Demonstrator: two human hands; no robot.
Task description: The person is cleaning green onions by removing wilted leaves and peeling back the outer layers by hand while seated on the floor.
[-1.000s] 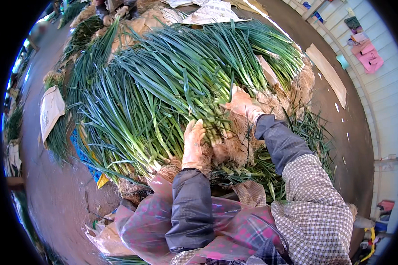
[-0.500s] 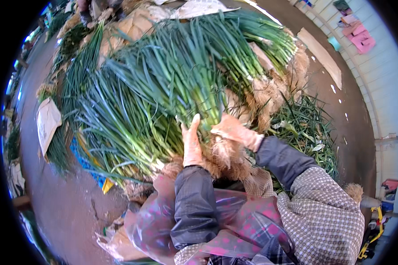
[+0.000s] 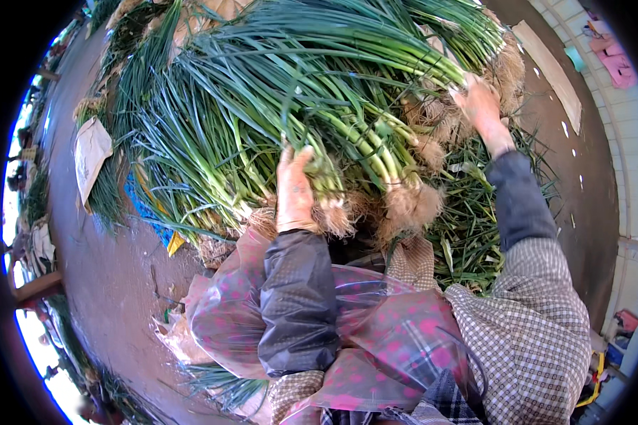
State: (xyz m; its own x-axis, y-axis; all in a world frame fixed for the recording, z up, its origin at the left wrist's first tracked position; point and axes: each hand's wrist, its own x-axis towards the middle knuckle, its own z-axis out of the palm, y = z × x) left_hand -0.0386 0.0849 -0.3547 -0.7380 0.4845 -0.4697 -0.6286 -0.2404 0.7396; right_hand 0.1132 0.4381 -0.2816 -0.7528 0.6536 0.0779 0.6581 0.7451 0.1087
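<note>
A big pile of green onions (image 3: 262, 92) lies before me, its leaves fanning away to the upper left and the pale roots toward me. My left hand (image 3: 295, 190) is closed round a few green onion stems above their roots, its fingertips partly hidden among the leaves. Farther out to the right, my right hand (image 3: 480, 110) grips a bunch of green onions by its white ends. Between the hands, loose thick stems end in a bushy clump of roots (image 3: 407, 209).
Cut green leaves (image 3: 468, 234) lie heaped below my right arm. A flat cardboard strip (image 3: 549, 78) rests on the brown floor by the pale wall. At left are a white sack (image 3: 92, 156) over more green onions and a blue sheet (image 3: 145, 209). A spotted plastic apron (image 3: 397, 326) covers my lap.
My right hand has moved away from my left, out to the upper right, and now grips green onion ends there. My left hand stays low on the pile, shifted slightly left.
</note>
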